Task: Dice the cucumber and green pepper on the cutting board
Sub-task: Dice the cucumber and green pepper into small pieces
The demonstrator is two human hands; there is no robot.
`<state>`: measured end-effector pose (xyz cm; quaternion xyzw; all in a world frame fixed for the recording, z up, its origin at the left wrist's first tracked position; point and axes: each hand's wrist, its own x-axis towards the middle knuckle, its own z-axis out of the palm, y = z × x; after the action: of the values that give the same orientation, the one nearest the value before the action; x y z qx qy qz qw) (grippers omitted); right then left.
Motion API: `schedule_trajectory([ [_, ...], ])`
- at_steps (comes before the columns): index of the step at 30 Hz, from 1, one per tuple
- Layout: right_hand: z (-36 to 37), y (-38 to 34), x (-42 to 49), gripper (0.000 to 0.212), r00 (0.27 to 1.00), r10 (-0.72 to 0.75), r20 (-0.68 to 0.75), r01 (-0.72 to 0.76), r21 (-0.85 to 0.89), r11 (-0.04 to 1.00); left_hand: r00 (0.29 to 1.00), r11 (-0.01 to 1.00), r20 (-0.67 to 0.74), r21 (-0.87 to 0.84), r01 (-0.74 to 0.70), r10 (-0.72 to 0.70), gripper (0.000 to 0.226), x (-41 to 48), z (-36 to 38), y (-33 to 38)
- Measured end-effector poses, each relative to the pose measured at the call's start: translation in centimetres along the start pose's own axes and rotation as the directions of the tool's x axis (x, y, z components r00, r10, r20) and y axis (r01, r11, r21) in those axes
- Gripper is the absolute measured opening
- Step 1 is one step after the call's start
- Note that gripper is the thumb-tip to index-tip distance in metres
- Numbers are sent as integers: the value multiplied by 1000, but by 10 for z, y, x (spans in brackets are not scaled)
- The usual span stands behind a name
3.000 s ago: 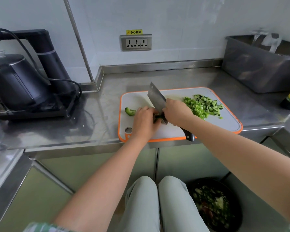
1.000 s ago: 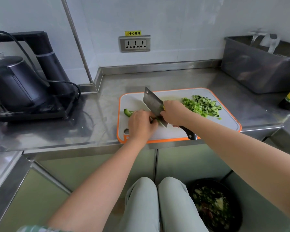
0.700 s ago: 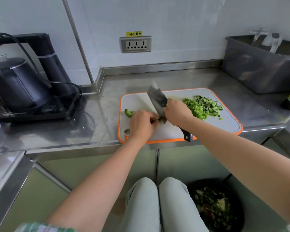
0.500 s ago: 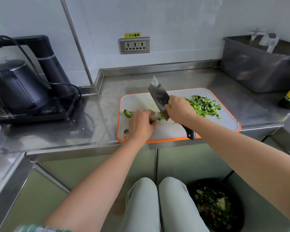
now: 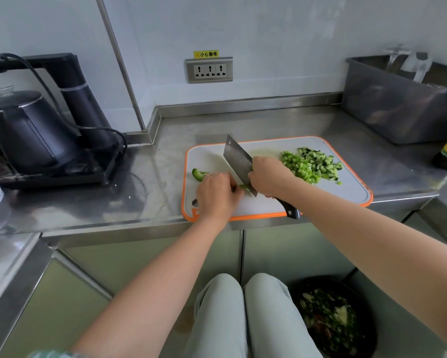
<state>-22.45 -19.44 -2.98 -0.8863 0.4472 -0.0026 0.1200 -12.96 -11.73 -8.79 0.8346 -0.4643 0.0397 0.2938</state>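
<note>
Your left hand [image 5: 217, 196] lies palm down, knuckles up, fingers curled under. Their tips seem to pin a green strip [image 5: 243, 187], though the hand hides most of it. Your right hand [image 5: 268, 177] grips the knife [image 5: 239, 165] close to the blade, fingers wrapped. Both bare forearms reach forward and converge, the hands just apart.

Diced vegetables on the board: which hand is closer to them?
Right. The right hand, gripping the cleaver, sits just beside the diced vegetables; the left hand is farther left.
</note>
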Motion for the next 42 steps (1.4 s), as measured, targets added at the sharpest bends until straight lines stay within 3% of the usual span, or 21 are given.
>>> schedule_trajectory([
  [11, -10, 17, 2, 4, 996, 32, -85, -21, 130, 991, 999, 997, 3, -67, 33, -33, 14, 9, 7, 7],
  [15, -6, 14, -6, 5, 997, -30, -67, 39, 126, 991, 999, 996, -4, -82, 34, -35, 16, 8, 7, 7],
  [19, 0, 6, -2, 6, 1000, -8, -15, 9, 40, 999, 999, 992, 1, -119, 38, -38, 11, 6, 6, 7],
  [24, 5, 10, 6, 15, 992, 69, -103, -52, 161, 986, 1000, 986, -14, -163, -20, 18, 10, 4, 7, 2],
  [28, -2, 16, 2, 14, 994, 37, -105, -16, 192, 981, 999, 989, -15, -144, -35, 33, 8, 5, 10, 1],
  [35, 3, 7, -1, 9, 1000, -6, 0, 6, 19, 1000, 999, 984, -16, -171, -47, 44, 7, 4, 8, 1],
  [42, 4, 12, 3, 17, 992, 50, -113, -24, 219, 975, 999, 977, -15, -211, -42, 40, 5, 3, 8, -2],
])
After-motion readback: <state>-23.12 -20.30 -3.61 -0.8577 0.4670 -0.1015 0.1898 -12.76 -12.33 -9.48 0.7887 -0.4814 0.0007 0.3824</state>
